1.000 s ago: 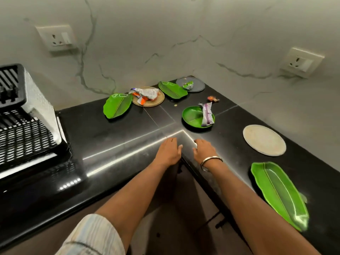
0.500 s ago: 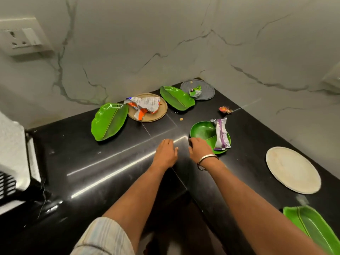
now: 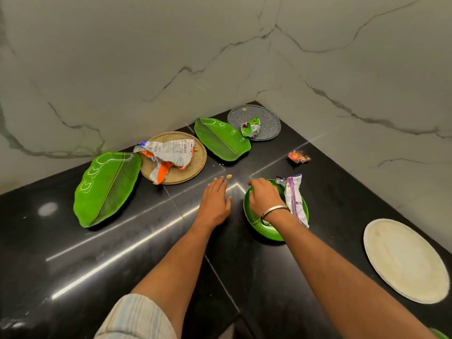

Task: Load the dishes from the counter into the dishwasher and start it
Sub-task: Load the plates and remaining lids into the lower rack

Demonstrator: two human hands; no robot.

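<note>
Six dishes on the black counter (image 3: 73, 253), both hands over its inner corner.

Torn wrapper (image 3: 168, 155) lies on tan plate (image 3: 193, 167); green wrapper (image 3: 250, 127) on grey plate (image 3: 266, 118) in back corner; purple wrapper (image 3: 293, 199) across round green plate (image 3: 254, 223); crumb (image 3: 229, 176) just beyond left fingertips; large leaf plate (image 3: 105, 189) long axis runs from front edge toward back wall; left hand (image 3: 215, 201) flat, fingers straight, on counter; right hand (image 3: 264, 196) fingers curled over round green plate's far rim.
</note>
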